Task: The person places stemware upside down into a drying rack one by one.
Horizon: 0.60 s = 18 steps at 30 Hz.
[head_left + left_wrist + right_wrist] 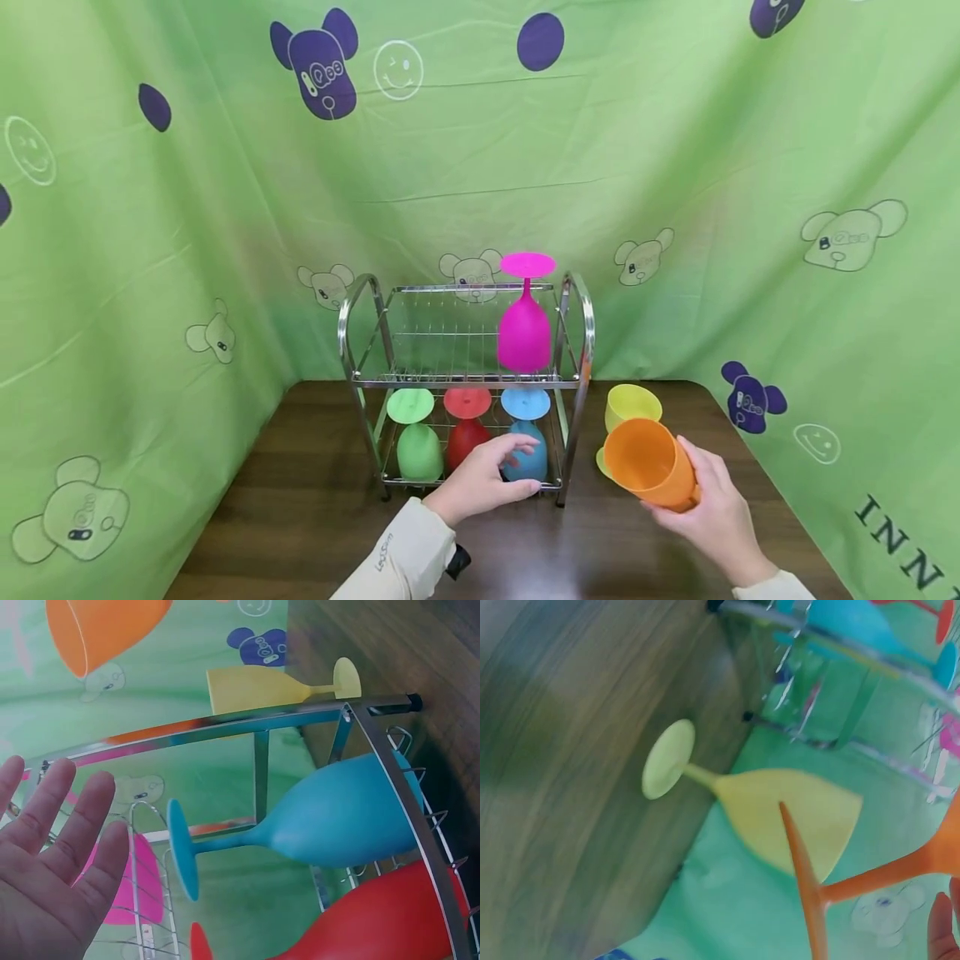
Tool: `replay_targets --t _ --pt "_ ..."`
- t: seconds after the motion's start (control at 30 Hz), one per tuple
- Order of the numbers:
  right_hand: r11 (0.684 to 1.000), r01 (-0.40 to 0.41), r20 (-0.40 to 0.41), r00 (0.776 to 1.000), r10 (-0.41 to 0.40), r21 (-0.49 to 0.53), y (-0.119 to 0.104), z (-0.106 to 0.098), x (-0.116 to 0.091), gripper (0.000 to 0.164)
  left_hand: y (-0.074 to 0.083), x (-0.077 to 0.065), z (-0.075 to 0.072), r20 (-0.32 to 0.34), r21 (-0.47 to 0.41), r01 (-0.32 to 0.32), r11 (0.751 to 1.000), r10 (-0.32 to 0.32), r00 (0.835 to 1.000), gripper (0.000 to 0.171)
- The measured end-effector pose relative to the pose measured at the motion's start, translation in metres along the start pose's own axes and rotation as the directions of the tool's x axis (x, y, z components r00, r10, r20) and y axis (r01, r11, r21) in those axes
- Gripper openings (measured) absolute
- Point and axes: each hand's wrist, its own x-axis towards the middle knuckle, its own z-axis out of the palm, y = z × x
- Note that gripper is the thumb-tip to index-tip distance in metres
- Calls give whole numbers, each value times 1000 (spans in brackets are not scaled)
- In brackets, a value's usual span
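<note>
My right hand (716, 512) grips an orange plastic goblet (651, 467) by its bowl, the mouth tilted toward the rack and up. In the right wrist view the stem and foot of the orange goblet (870, 879) stick out from the fingers. My left hand (487, 479) is held in front of the rack's lower tier with fingers apart and nothing in them; the left wrist view shows its palm (52, 877). Behind the orange goblet, a yellow goblet (632, 404) stands upright on the table.
A two-tier metal dish rack (465, 383) stands at the table's back. Upside down on it are a magenta goblet (525, 333) above and green (418, 454), red (465, 437) and blue (527, 404) goblets below. Green cloth (465, 167) surrounds the dark wooden table (300, 500).
</note>
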Motion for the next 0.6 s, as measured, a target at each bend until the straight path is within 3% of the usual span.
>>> replay_targets --t 0.27,0.4,0.6 --pt "976 174 24 985 -172 -129 -26 17 6 90 6 -2 -2 8 102 -42 994 41 999 69" --pt "968 218 68 975 -211 -123 -44 27 16 86 8 -5 -7 14 172 -79 982 78 997 76" --pt "944 311 69 950 -305 -108 -64 47 29 76 12 -8 -17 -3 262 -139 955 145 989 86"
